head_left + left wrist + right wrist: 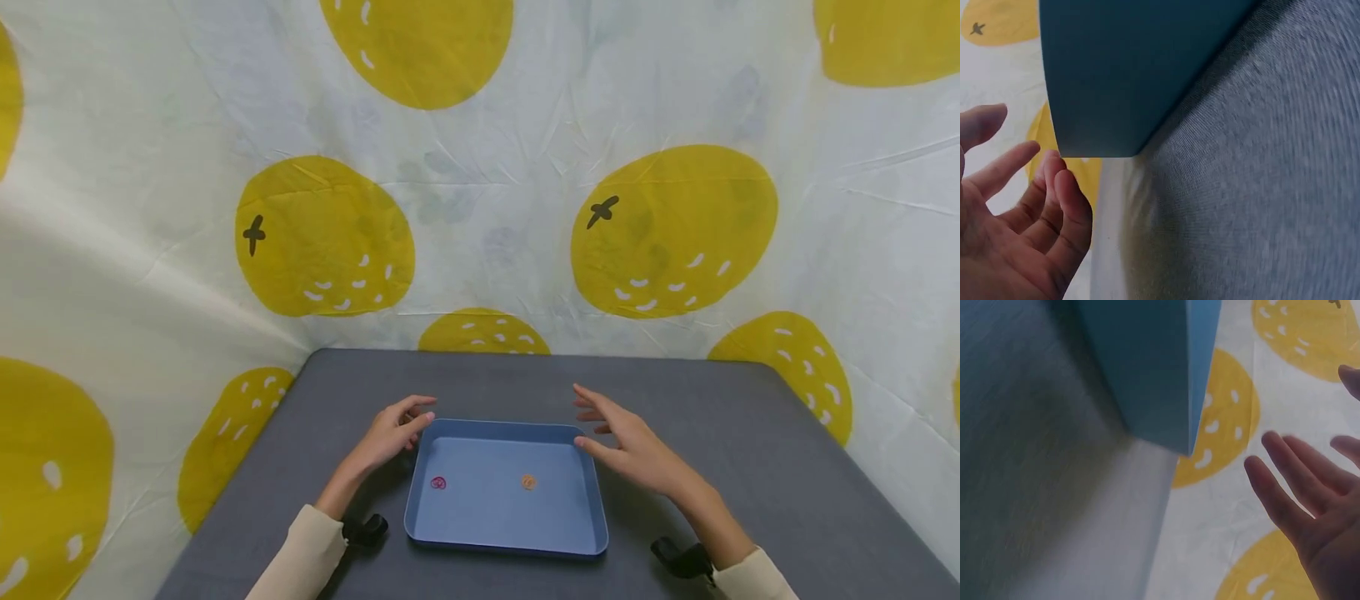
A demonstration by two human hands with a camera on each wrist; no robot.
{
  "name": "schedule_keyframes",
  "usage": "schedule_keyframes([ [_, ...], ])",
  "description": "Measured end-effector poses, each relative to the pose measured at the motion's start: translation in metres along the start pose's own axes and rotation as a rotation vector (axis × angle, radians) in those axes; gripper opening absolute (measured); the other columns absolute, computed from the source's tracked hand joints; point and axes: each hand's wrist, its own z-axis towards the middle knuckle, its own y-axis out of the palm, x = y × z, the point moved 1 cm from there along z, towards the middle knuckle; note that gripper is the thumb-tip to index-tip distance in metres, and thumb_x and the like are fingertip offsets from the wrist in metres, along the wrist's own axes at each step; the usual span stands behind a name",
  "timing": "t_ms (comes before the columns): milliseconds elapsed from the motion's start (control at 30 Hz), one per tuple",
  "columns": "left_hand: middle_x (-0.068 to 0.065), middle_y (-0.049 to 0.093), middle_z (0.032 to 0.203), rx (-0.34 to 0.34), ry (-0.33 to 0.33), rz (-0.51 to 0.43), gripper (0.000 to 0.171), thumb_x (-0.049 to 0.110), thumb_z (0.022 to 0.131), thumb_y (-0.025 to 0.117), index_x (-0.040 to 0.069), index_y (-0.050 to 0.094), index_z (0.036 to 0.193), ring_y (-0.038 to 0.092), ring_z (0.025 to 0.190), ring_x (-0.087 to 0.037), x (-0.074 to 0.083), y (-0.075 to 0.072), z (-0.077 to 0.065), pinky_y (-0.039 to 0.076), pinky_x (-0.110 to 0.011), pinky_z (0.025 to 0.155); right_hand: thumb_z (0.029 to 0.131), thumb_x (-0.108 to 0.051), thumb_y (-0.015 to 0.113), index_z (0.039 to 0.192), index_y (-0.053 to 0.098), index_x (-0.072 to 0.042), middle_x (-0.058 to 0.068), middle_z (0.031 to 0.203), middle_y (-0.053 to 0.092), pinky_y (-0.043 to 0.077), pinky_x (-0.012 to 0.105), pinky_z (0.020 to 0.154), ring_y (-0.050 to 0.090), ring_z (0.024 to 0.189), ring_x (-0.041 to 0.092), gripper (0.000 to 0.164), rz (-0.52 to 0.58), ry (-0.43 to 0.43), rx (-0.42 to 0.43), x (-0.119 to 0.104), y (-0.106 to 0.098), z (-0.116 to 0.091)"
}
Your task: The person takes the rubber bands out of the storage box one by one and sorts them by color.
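A shallow blue tray (480, 533) lies on the grey table between the two hands. On its floor are a small red looped piece (438, 482) toward the left and a small orange looped piece (528, 482) right of the middle. By the tray's far left corner is my left hand (395, 429), its fingers loosely bent and holding nothing; in the left wrist view its fingertips overlap the corner's edge. My right hand (626, 442) hovers by the far right corner with fingers spread and nothing in them. A gap separates its fingertips from the tray wall (1154, 394) in the right wrist view.
The grey table (652, 387) reaches back to a white curtain (495, 225) printed with yellow fruit, which also hangs along both sides. Black straps with camera mounts (367, 530) sit at both wrists, low over the table beside the tray.
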Motion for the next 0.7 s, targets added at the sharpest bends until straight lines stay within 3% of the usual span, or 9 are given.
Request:
schedule_keyframes([
  [133,-0.011,0.066,0.111,-0.027,-0.03,-0.009,0.048,0.038,0.102,0.065,0.016,0.06,0.145,0.059,0.069,-0.016,-0.004,0.004,-0.001,0.054,-0.031,0.056,0.104,-0.03,0.064,0.158,0.039,-0.016,0.011,0.139,0.064,0.058,0.051,0.095,0.067,0.121,0.033,0.061,0.06,-0.003,-0.046,-0.006,0.005,0.009],
  [267,-0.015,0.064,0.126,-0.122,-0.032,-0.004,0.048,0.038,0.105,0.06,0.016,0.057,0.148,0.056,0.066,-0.016,-0.012,0.008,-0.002,0.053,-0.032,0.053,0.106,-0.03,0.06,0.153,0.045,-0.013,0.011,0.131,0.068,0.058,0.05,0.096,0.069,0.116,0.029,0.053,0.087,-0.033,-0.083,-0.014,0.009,0.019],
  [400,-0.019,0.057,0.143,-0.215,-0.019,-0.022,0.046,0.031,0.11,0.051,0.016,0.05,0.153,0.06,0.066,-0.019,-0.018,0.01,-0.002,0.055,-0.036,0.053,0.106,-0.032,0.06,0.153,0.045,-0.015,0.008,0.13,0.071,0.058,0.044,0.097,0.07,0.115,0.024,0.052,0.116,-0.048,-0.104,-0.022,0.015,0.03],
  [567,-0.02,0.046,0.155,-0.277,-0.015,-0.06,0.048,0.026,0.111,0.047,0.018,0.042,0.159,0.064,0.074,-0.02,-0.021,0.011,-0.001,0.056,-0.036,0.051,0.106,-0.033,0.06,0.154,0.045,-0.016,0.01,0.128,0.072,0.058,0.041,0.097,0.071,0.112,0.021,0.053,0.157,-0.062,-0.13,-0.027,0.023,0.045],
  [700,-0.021,0.042,0.157,-0.333,-0.022,-0.095,0.051,0.024,0.112,0.045,0.021,0.037,0.162,0.06,0.06,-0.018,-0.023,0.012,-0.001,0.056,-0.034,0.05,0.106,-0.033,0.06,0.155,0.044,-0.016,0.012,0.128,0.072,0.058,0.041,0.096,0.071,0.112,0.021,0.054,0.175,-0.066,-0.162,-0.028,0.03,0.054],
])
